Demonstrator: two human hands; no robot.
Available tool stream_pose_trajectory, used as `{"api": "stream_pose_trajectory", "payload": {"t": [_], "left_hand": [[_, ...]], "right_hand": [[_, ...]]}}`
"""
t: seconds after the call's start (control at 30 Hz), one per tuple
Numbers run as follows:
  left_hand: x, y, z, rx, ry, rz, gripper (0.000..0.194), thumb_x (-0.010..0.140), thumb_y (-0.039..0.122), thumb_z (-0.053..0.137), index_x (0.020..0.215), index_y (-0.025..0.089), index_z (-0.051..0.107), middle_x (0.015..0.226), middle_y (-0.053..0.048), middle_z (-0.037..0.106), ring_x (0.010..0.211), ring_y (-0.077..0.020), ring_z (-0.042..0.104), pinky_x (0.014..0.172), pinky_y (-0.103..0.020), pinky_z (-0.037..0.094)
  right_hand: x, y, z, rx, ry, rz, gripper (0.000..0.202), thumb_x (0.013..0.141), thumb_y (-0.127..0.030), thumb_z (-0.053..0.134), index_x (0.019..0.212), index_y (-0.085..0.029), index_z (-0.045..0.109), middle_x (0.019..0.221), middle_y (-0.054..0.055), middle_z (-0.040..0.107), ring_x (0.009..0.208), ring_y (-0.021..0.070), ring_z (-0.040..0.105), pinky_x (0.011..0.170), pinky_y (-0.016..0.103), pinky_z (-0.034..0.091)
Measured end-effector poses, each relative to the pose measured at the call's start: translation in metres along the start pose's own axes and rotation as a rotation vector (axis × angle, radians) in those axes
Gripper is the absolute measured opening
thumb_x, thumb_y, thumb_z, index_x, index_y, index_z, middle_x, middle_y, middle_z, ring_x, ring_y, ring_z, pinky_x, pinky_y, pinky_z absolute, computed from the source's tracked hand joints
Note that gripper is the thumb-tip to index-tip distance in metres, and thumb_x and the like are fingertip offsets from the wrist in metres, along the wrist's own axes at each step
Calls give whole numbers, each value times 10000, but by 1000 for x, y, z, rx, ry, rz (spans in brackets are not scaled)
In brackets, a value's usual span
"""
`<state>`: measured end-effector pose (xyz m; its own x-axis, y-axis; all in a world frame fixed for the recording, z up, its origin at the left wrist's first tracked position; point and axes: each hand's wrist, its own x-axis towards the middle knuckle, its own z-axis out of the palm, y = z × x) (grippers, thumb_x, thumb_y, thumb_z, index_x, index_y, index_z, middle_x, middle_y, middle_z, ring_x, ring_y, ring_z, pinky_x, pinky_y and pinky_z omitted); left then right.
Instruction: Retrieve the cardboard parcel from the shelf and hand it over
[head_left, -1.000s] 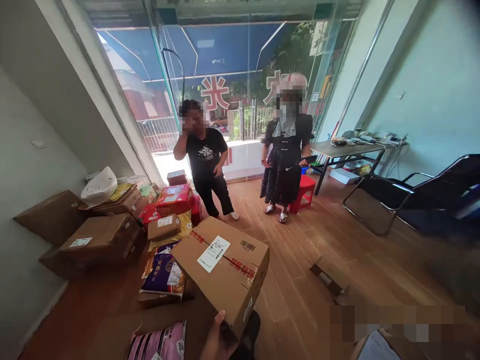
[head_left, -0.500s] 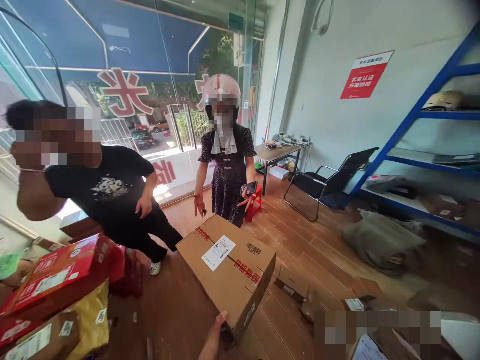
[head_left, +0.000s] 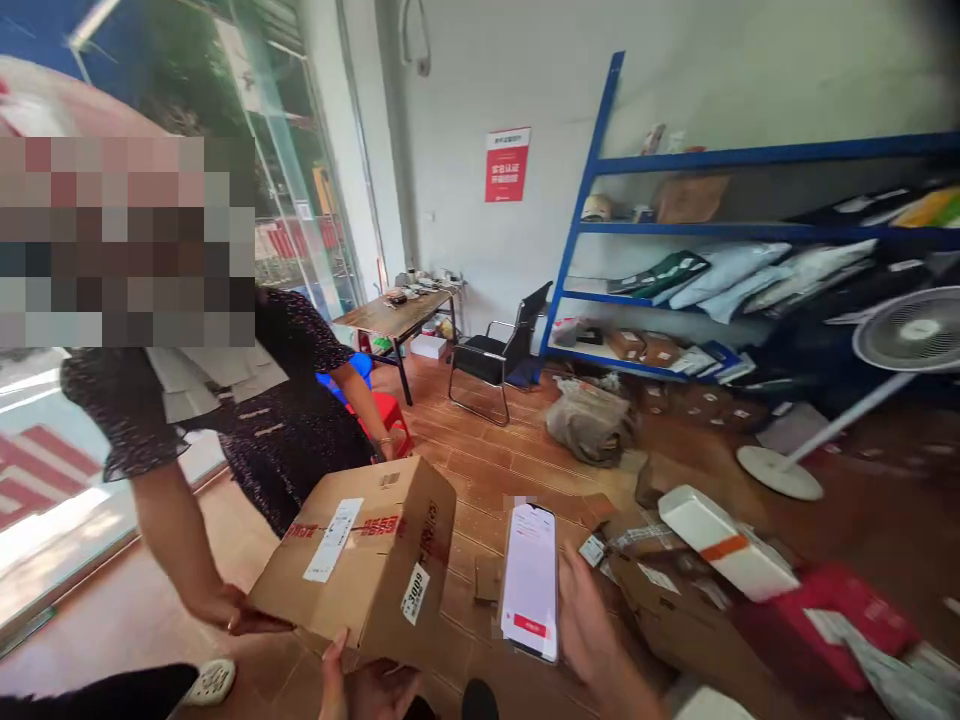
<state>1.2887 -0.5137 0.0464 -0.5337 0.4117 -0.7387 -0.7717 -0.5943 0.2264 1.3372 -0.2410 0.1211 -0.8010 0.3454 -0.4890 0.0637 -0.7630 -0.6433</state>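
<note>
Our left hand [head_left: 364,685] cups the cardboard box [head_left: 360,560] from beneath at 6 o'clock while another person's hand [head_left: 225,608] takes its far side; our right hand [head_left: 592,630] clasps the phone [head_left: 530,580], screen up, at 3 o'clock of it.

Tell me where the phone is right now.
In the head view, the phone is held upright in the right hand, lower centre, just right of the cardboard box.

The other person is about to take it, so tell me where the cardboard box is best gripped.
Grip the cardboard box under its two opposite bottom edges, palms up, coming from the far side. It is tilted, with the left hand supporting its near bottom, and the other person's hand already cups its left bottom corner.
</note>
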Motion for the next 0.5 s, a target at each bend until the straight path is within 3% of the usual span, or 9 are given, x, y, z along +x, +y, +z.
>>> {"api": "stream_pose_trajectory", "payload": {"t": [0.1, 0.23, 0.33, 0.43, 0.5], "left_hand": [[32, 27, 23, 76, 38, 64, 1074, 732, 696, 533, 1465, -27, 229, 962, -253, 729, 947, -380, 688, 890, -477, 536], [78, 60, 53, 117, -86, 85, 1128, 584, 633, 696, 1465, 73, 268, 1095, -240, 715, 1185, -425, 599, 996, -520, 498], [117, 90, 79, 236, -218, 85, 1094, 423, 571, 841, 1327, 70, 483, 1165, -281, 686, 1353, -453, 441, 1096, -564, 414], [152, 119, 109, 506, -463, -116, 945, 305, 573, 924, 1118, 158, 678, 1318, -233, 628, 1440, -430, 310, 1169, -564, 309], [172, 132, 127, 754, -564, -343, 815, 443, 512, 927, 1160, 214, 678, 1375, -183, 601, 1424, -397, 359, 1189, -551, 266]], "right_hand": [[26, -12, 39, 44, 38, -54, 605, 425, -621, 865, 858, -225, 716, 1034, 30, 777, 1188, 303, 611, 1043, 411, 470], [55, -11, 67, 102, 118, -98, 639, 451, -654, 844, 898, -211, 733, 1060, 43, 771, 1113, 282, 643, 991, 375, 483], [67, -4, 75, 177, 176, -148, 675, 473, -670, 833, 952, -204, 740, 1004, 44, 780, 1003, 261, 681, 909, 356, 510], [70, 4, 79, 260, 248, -245, 719, 510, -710, 802, 1003, -190, 740, 935, 50, 783, 901, 245, 698, 860, 354, 523], [66, 11, 78, 329, 322, -346, 683, 554, -702, 792, 1004, -190, 741, 945, 48, 782, 871, 223, 699, 834, 334, 526]]}}
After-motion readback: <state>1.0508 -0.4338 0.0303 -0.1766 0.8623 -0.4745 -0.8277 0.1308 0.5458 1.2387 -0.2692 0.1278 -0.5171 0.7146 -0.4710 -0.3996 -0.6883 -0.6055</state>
